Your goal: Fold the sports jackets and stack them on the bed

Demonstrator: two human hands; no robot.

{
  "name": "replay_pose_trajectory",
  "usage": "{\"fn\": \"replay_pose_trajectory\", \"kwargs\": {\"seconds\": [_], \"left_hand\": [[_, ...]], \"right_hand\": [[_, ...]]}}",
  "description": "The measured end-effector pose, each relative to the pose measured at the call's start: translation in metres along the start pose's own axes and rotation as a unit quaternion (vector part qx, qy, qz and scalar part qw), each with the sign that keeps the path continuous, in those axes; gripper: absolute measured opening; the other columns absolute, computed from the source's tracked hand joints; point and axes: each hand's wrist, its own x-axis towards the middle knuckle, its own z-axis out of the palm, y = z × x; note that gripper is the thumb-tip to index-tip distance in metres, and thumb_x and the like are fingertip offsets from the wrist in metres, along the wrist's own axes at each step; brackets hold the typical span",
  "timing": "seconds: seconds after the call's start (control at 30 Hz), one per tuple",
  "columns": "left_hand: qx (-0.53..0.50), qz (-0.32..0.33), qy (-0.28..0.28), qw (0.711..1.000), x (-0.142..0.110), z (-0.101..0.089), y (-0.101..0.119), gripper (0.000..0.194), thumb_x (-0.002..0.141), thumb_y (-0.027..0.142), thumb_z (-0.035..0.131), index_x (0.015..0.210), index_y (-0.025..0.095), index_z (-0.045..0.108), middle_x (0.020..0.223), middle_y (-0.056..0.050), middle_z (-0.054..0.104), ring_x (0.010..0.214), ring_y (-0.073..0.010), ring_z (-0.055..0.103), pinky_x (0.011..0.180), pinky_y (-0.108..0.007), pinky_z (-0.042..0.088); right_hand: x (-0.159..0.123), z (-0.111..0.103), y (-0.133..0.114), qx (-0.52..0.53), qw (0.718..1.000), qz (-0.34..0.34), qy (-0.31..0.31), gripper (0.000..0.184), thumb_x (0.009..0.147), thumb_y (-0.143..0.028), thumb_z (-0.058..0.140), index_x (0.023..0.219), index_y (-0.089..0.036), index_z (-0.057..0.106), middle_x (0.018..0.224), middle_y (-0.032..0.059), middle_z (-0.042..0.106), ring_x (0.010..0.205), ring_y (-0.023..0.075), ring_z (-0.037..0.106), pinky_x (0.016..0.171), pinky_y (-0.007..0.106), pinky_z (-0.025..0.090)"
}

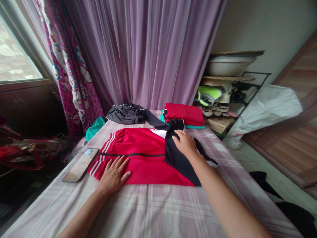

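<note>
A red and black zip jacket [143,168] with white stripes at its hem lies flat, front side up, its hem toward the left. My left hand [112,175] rests flat on the red part near the hem, fingers spread. On the black shoulder part lies my right hand [185,142], fingers stretched out and palm down. One black sleeve [155,120] reaches away toward the back. Close to the hem is a phone [80,167], lying on the plaid bedsheet [153,211].
Behind the jacket sit a crumpled dark grey garment [125,114] and a folded red garment [184,114] on teal cloth. A purple curtain [148,49] hangs at the back. To the right stands a shoe rack [257,87] beside a white plastic bag [269,109].
</note>
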Motion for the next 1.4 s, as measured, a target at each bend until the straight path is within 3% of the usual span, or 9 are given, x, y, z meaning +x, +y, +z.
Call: {"fn": "replay_pose_trajectory", "kwargs": {"seconds": [0.2, 0.33, 0.4, 0.5, 0.6, 0.67, 1.03, 1.2, 1.4], "left_hand": [[-0.016, -0.004, 0.003, 1.0, -0.004, -0.002, 0.002, 0.061, 0.092, 0.061, 0.044, 0.146, 0.032, 0.047, 0.15, -0.008, 0.049, 0.139, -0.0293, 0.044, 0.117, -0.054, 0.029], [-0.023, -0.004, 0.005, 1.0, -0.006, -0.002, 0.003, 0.061, 0.092, 0.061, 0.044, 0.147, 0.033, 0.045, 0.151, -0.007, 0.049, 0.139, -0.0288, 0.044, 0.116, -0.054, 0.031], [-0.026, -0.005, 0.007, 1.0, -0.006, -0.001, 0.004, 0.061, 0.092, 0.061, 0.044, 0.147, 0.034, 0.044, 0.151, -0.006, 0.049, 0.139, -0.0287, 0.044, 0.116, -0.054, 0.031], [-0.028, -0.006, 0.012, 1.0, -0.006, 0.0, 0.003, 0.061, 0.092, 0.061, 0.044, 0.146, 0.033, 0.046, 0.151, -0.007, 0.049, 0.139, -0.0287, 0.044, 0.117, -0.053, 0.029], [-0.03, -0.006, 0.007, 1.0, -0.004, 0.0, 0.003, 0.06, 0.092, 0.061, 0.044, 0.145, 0.032, 0.047, 0.151, -0.007, 0.049, 0.139, -0.0289, 0.044, 0.117, -0.054, 0.028], [-0.029, -0.007, 0.007, 1.0, -0.004, -0.001, 0.004, 0.06, 0.092, 0.061, 0.044, 0.145, 0.032, 0.048, 0.15, -0.007, 0.05, 0.139, -0.029, 0.044, 0.118, -0.054, 0.028], [-0.06, -0.018, -0.002, 0.998, 0.013, -0.008, -0.001, 0.05, 0.094, 0.051, 0.044, 0.139, 0.031, 0.055, 0.144, -0.007, 0.056, 0.131, -0.0285, 0.053, 0.111, -0.052, 0.039], [-0.067, 0.023, 0.047, 0.996, 0.066, -0.034, 0.017, 0.044, 0.093, 0.038, 0.05, 0.134, 0.024, 0.058, 0.135, -0.012, 0.062, 0.121, -0.0284, 0.06, 0.102, -0.045, 0.048], [0.05, 0.042, -0.045, 0.997, 0.149, -0.047, 0.053, 0.043, 0.088, 0.022, 0.052, 0.13, 0.024, 0.061, 0.134, -0.013, 0.061, 0.121, -0.0303, 0.058, 0.102, -0.046, 0.044]], "right_hand": [[0.094, 0.018, -0.011, -0.077, 0.987, 0.138, -0.032, 0.048, 0.087, -0.044, 0.057, 0.122, -0.012, 0.065, 0.121, 0.0217, 0.065, 0.113, 0.035, 0.059, 0.091, 0.046, 0.046], [0.115, 0.028, -0.001, -0.061, 0.976, 0.191, -0.082, 0.031, 0.086, -0.03, 0.054, 0.104, -0.018, 0.076, 0.108, 0.0172, 0.071, 0.102, 0.0296, 0.065, 0.084, 0.039, 0.047], [0.113, 0.024, -0.001, -0.034, 0.982, 0.18, -0.038, 0.035, 0.09, -0.03, 0.048, 0.107, -0.019, 0.075, 0.106, 0.0149, 0.073, 0.099, 0.0278, 0.066, 0.083, 0.037, 0.048], [0.092, 0.017, -0.011, 0.051, 0.994, 0.072, 0.062, 0.04, 0.093, -0.032, 0.042, 0.115, -0.017, 0.072, 0.112, 0.0132, 0.072, 0.107, 0.0254, 0.065, 0.091, 0.035, 0.048], [0.053, 0.014, -0.025, 0.121, 0.985, -0.111, -0.05, 0.035, 0.092, -0.031, 0.047, 0.111, -0.022, 0.074, 0.113, 0.0069, 0.074, 0.11, 0.0214, 0.065, 0.097, 0.032, 0.048], [0.025, 0.013, -0.029, 0.131, 0.974, -0.142, -0.123, 0.031, 0.091, -0.03, 0.05, 0.109, -0.026, 0.075, 0.112, 0.0036, 0.075, 0.109, 0.0206, 0.066, 0.098, 0.033, 0.049], [-0.102, -0.007, 0.049, 0.038, 0.995, 0.087, 0.018, 0.033, 0.092, -0.034, 0.044, 0.103, -0.026, 0.075, 0.102, 0.0057, 0.076, 0.091, 0.0218, 0.07, 0.078, 0.031, 0.052], [-0.122, -0.014, 0.074, -0.032, 0.988, 0.14, 0.066, 0.034, 0.088, -0.035, 0.05, 0.113, -0.022, 0.069, 0.106, 0.0086, 0.074, 0.095, 0.0245, 0.067, 0.08, 0.034, 0.049], [-0.125, -0.015, 0.079, -0.078, 0.987, 0.14, 0.0, 0.044, 0.08, -0.03, 0.058, 0.123, -0.019, 0.062, 0.113, 0.0108, 0.07, 0.102, 0.0275, 0.063, 0.086, 0.037, 0.047]]}}
